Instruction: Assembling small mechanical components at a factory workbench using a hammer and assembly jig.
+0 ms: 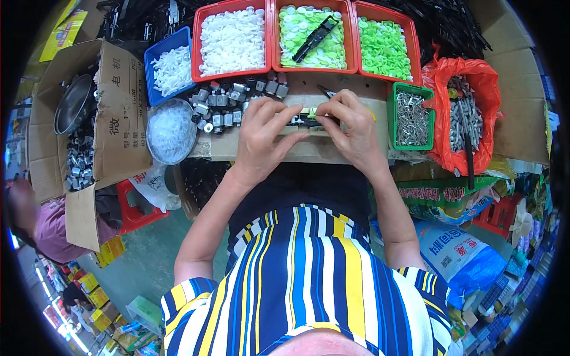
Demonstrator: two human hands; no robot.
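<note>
Three rectangular red plastic trays (pixel 274 41) faced us; nearer, our left hand (pixel 266 137) held thumb and forefinger apart, while our right hand (pixel 351 126) pinched a small black-and-green plastic assembly (pixel 307 118) lying between both. We judged fitting underway, the next move needing steady alignment.

Bright, even light fills the centre; long white tube lights (pixel 40 275) glare at lower left. Fisheye curvature bends the outer scene, corners fall black, and the left edge looks blurred.
</note>
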